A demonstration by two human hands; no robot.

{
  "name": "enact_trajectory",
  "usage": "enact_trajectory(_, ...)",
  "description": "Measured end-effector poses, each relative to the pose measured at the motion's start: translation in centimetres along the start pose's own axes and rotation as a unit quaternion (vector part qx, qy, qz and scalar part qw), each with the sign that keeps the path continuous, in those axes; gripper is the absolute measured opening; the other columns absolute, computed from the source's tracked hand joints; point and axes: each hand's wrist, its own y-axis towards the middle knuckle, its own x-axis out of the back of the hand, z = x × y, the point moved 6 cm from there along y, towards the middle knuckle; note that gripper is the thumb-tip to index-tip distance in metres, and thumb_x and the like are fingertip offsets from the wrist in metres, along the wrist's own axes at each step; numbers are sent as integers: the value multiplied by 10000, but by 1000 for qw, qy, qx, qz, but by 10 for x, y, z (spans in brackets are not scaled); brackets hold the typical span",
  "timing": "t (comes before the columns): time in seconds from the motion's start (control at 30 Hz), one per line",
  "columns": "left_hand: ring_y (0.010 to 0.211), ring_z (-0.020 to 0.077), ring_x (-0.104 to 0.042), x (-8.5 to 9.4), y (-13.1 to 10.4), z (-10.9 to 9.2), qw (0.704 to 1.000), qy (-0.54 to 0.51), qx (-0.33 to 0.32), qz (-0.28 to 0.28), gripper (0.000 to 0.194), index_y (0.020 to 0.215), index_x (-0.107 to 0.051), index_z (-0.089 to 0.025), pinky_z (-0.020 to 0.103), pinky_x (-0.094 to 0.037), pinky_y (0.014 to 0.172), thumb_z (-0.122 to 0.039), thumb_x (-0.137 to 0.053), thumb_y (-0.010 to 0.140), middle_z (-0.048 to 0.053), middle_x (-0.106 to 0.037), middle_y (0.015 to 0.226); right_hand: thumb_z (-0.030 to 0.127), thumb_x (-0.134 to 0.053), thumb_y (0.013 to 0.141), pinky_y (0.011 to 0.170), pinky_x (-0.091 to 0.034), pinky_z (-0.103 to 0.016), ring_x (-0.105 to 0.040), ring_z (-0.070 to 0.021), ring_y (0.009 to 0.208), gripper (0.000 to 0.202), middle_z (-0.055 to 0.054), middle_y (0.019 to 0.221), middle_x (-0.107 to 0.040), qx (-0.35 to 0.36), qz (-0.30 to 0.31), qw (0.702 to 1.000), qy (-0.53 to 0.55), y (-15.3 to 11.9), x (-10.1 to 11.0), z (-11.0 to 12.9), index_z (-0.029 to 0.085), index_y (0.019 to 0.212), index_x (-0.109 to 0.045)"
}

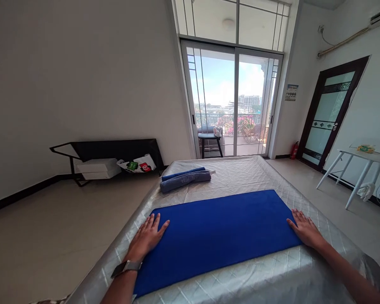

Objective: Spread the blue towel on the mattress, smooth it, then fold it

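Observation:
A blue towel (218,230) lies spread flat in a wide rectangle on a mattress (240,175) with a shiny silver cover. On the towel's left edge rests my left hand (147,234), palm down with the fingers stretched out and the thumb apart. At the opposite edge my right hand (305,228) lies flat, fingers extended, its thumb over the blue cloth. Neither hand grips anything. Beyond the spread towel sit two rolled towels side by side, a greyish-blue roll (185,180) and a brighter blue roll (183,172) behind it.
Against the left wall stands a low black rack (114,148) with white boxes (98,168) and a printed bag (139,164). Sliding glass doors (236,101) are ahead. On the right are a white table (369,154), a fire extinguisher (294,150) and a dark-framed door (332,114).

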Motion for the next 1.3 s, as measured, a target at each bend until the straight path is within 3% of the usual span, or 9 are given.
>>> enact_trajectory(0.13, 1469, 318, -332, 2, 0, 1, 1000, 17, -8, 5, 799, 1505, -399, -46, 490, -310, 1166, -535, -206, 904, 185, -414, 1552, 478, -307, 993, 1207, -243, -467, -247, -288, 1492, 621, -83, 1604, -338, -18, -24, 1000, -1, 18, 16, -20, 172, 1521, -425)
enact_trajectory(0.27, 1463, 338, -339, 7, -5, -7, 998, 30, -50, 13, 700, 1439, -524, -114, 522, -312, 1162, -452, -232, 900, 157, -485, 1513, 325, -325, 985, 1158, -318, -379, -456, -271, 1375, 515, -113, 1477, -526, 58, -58, 994, 73, 54, 49, 12, 152, 1385, -598)
enact_trajectory(0.4, 1468, 342, -328, 9, -7, -6, 995, 52, -78, 29, 633, 1387, -587, -164, 527, -304, 1168, -409, -297, 880, 131, -480, 1523, 290, -354, 974, 1049, -417, -300, -598, -234, 1211, 491, -80, 1404, -596, 89, -37, 985, 145, 98, 67, 43, 196, 1389, -600)
enact_trajectory(0.73, 1475, 307, -323, 4, -9, 7, 991, 78, -89, 59, 622, 1400, -579, -182, 508, -307, 1174, -395, -308, 882, 100, -445, 1551, 303, -458, 971, 1020, -422, -295, -602, -234, 1167, 413, -113, 1327, -606, 78, -80, 973, 201, 146, 35, 43, 195, 1317, -657)
enact_trajectory(0.93, 1443, 346, -372, 29, -12, -1, 996, 39, -78, -8, 702, 1406, -544, -114, 534, -352, 1137, -492, -273, 880, 163, -499, 1501, 279, -501, 966, 984, -430, -260, -611, -210, 1128, 362, -100, 1259, -619, 72, -102, 959, 253, 151, 29, 35, 207, 1269, -687)
enact_trajectory(1.0, 1408, 355, -425, 46, -15, -31, 997, 11, -74, -31, 711, 1404, -534, -113, 539, -391, 1110, -541, -288, 892, 177, -515, 1482, 263, -506, 965, 981, -428, -258, -612, -205, 1118, 352, -101, 1248, -616, 66, -103, 958, 261, 153, 27, 34, 210, 1259, -691)
enact_trajectory(1.07, 1349, 324, -502, 64, -28, -87, 992, -36, -120, -33, 630, 1350, -580, -174, 507, -440, 1083, -548, -303, 926, 145, -544, 1457, 256, -517, 961, 967, -433, -255, -618, -200, 1101, 342, -101, 1248, -612, 59, -100, 956, 268, 156, 25, 34, 216, 1251, -695)
enact_trajectory(1.17, 1191, 244, -620, 88, -69, -211, 951, -117, -286, 8, 413, 1208, -649, -271, 405, -512, 1018, -484, -380, 978, 65, -641, 1317, 256, -536, 952, 942, -440, -250, -624, -195, 1083, 336, -97, 1251, -610, 42, -94, 955, 278, 160, 20, 33, 224, 1247, -693)
enact_trajectory(1.3, 1020, 212, -648, 106, -143, -377, 847, -147, -508, 59, 250, 1166, -634, -246, 367, -521, 942, -323, -486, 980, 72, -687, 1121, 260, -560, 935, 909, -453, -244, -631, -187, 1056, 334, -90, 1230, -620, 31, -89, 955, 281, 163, 18, 31, 233, 1241, -692)
